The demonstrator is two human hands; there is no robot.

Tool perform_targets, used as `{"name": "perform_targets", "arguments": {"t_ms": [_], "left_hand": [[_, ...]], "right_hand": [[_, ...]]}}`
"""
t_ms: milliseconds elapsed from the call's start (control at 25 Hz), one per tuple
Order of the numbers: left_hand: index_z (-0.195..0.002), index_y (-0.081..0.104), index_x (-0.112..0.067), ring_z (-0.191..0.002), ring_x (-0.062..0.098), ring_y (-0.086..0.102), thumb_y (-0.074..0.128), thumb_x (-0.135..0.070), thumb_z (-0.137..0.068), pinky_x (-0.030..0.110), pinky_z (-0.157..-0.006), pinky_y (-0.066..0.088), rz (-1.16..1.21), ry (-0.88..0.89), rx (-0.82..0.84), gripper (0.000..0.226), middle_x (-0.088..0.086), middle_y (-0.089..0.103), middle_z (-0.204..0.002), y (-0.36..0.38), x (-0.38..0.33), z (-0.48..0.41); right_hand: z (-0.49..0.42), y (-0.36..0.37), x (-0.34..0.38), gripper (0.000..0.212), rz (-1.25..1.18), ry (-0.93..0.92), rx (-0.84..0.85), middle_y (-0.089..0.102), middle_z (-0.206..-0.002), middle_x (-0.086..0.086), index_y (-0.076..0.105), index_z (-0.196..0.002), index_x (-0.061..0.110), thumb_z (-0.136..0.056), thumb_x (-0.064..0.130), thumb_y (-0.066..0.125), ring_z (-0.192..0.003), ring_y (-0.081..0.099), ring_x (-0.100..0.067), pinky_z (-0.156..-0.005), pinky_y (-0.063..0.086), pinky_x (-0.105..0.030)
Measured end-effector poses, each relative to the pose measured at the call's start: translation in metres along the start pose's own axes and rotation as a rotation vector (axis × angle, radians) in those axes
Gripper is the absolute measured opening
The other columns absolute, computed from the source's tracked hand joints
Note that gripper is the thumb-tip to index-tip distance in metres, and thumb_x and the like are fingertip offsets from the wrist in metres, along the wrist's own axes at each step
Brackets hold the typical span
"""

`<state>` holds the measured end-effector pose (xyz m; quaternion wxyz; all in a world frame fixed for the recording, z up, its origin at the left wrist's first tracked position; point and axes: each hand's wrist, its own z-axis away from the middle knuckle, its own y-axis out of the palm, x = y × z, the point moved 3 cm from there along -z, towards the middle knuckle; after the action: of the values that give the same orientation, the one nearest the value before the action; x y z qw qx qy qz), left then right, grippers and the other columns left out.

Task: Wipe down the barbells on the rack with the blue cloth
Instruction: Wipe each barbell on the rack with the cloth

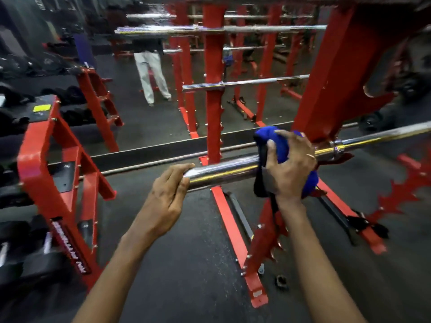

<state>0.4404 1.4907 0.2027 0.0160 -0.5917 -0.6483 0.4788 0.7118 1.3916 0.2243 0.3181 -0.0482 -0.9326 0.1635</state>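
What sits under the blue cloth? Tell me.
The chrome barbell sleeve runs under the blue cloth, gripped by the right hand. The wrapped stretch is hidden.

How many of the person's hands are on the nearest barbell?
2. The left hand grips the barbell at its near end; the right hand grips the blue cloth around it, nearer the rack.
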Motion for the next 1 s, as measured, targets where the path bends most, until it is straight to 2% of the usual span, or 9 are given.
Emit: {"name": "perform_targets", "arguments": {"t_ms": [80, 160, 280, 400, 520, 640, 760, 880, 1000], "left_hand": [[-0.137, 0.054, -0.022, -0.121, -0.006, 0.049, 0.037, -0.030, -0.107, 0.014, -0.104, 0.034, 0.034, 0.015, 0.013, 0.035, -0.014, 0.054, -0.130, 0.002, 0.002, 0.000], [-0.138, 0.053, -0.023, -0.124, -0.001, 0.049, 0.038, -0.032, -0.107, 0.018, -0.106, 0.034, 0.068, 0.000, 0.005, 0.036, -0.012, 0.054, -0.133, 0.003, 0.005, 0.001], [-0.141, 0.051, -0.022, -0.125, 0.011, 0.050, 0.038, -0.033, -0.106, 0.032, -0.107, 0.038, 0.038, 0.057, 0.019, 0.038, -0.008, 0.052, -0.136, -0.004, 0.008, 0.006], [-0.144, 0.050, -0.020, -0.117, 0.016, 0.050, 0.037, -0.032, -0.107, 0.038, -0.102, 0.041, -0.036, 0.101, 0.071, 0.041, -0.006, 0.051, -0.134, -0.013, 0.013, 0.004], [-0.144, 0.049, -0.019, -0.113, 0.010, 0.049, 0.037, -0.028, -0.106, 0.034, -0.101, 0.040, 0.029, 0.069, 0.073, 0.040, -0.010, 0.053, -0.130, -0.009, 0.012, 0.007], [-0.139, 0.052, -0.020, -0.112, 0.007, 0.050, 0.037, -0.029, -0.106, 0.034, -0.100, 0.041, 0.086, 0.056, 0.029, 0.037, -0.015, 0.054, -0.125, -0.005, 0.012, 0.006], [-0.142, 0.049, -0.023, -0.115, 0.005, 0.049, 0.036, -0.033, -0.107, 0.030, -0.101, 0.039, 0.119, 0.036, 0.040, 0.039, -0.022, 0.051, -0.126, -0.009, 0.014, 0.007], [-0.153, 0.039, -0.027, -0.127, 0.002, 0.045, 0.035, -0.036, -0.107, 0.022, -0.107, 0.032, 0.151, 0.013, 0.116, 0.047, -0.021, 0.048, -0.137, -0.015, 0.019, 0.010], [-0.154, 0.039, -0.026, -0.137, 0.003, 0.041, 0.037, -0.035, -0.108, 0.033, -0.114, 0.034, 0.198, 0.057, 0.154, 0.047, -0.013, 0.048, -0.149, -0.018, 0.022, 0.006]], "right_hand": [[0.021, 0.011, 0.036, 0.031, 0.088, -0.061, 0.045, 0.070, -0.119, 0.010, 0.073, -0.113, 0.030, -0.097, 0.049, 0.056, -0.136, 0.051, -0.026, -0.110, 0.038, -0.054], [0.054, 0.019, 0.071, 0.040, 0.064, -0.213, 0.174, 0.067, -0.126, 0.014, 0.071, -0.122, 0.033, -0.097, 0.057, 0.052, -0.143, 0.044, -0.024, -0.114, 0.032, -0.046], [0.055, 0.015, 0.058, 0.039, 0.043, -0.378, 0.171, 0.068, -0.128, 0.007, 0.070, -0.127, 0.024, -0.102, 0.048, 0.052, -0.136, 0.051, -0.023, -0.116, 0.034, -0.039], [0.008, 0.007, 0.005, 0.030, 0.067, -0.085, -0.007, 0.073, -0.116, -0.002, 0.073, -0.115, 0.018, -0.102, 0.038, 0.056, -0.123, 0.061, -0.029, -0.110, 0.042, -0.044], [0.018, 0.013, 0.022, 0.031, 0.090, 0.075, 0.008, 0.073, -0.118, 0.006, 0.072, -0.116, 0.025, -0.099, 0.045, 0.056, -0.135, 0.052, -0.026, -0.114, 0.035, -0.043], [0.078, 0.020, 0.088, 0.039, -0.014, -0.150, 0.157, 0.067, -0.130, 0.010, 0.070, -0.125, 0.026, -0.097, 0.050, 0.058, -0.146, 0.039, -0.024, -0.120, 0.028, -0.039], [0.089, 0.023, 0.091, 0.040, -0.060, -0.303, 0.198, 0.065, -0.133, 0.005, 0.068, -0.130, 0.019, -0.100, 0.044, 0.059, -0.144, 0.043, -0.026, -0.119, 0.032, -0.042], [0.055, 0.024, 0.053, 0.032, -0.044, -0.060, -0.015, 0.069, -0.125, 0.002, 0.070, -0.123, 0.015, -0.101, 0.036, 0.060, -0.135, 0.052, -0.024, -0.114, 0.038, -0.049], [0.072, 0.030, 0.054, 0.039, -0.091, 0.307, -0.209, 0.061, -0.138, -0.002, 0.062, -0.134, 0.012, -0.104, 0.036, 0.054, -0.135, 0.048, -0.016, -0.117, 0.036, -0.048]]}}
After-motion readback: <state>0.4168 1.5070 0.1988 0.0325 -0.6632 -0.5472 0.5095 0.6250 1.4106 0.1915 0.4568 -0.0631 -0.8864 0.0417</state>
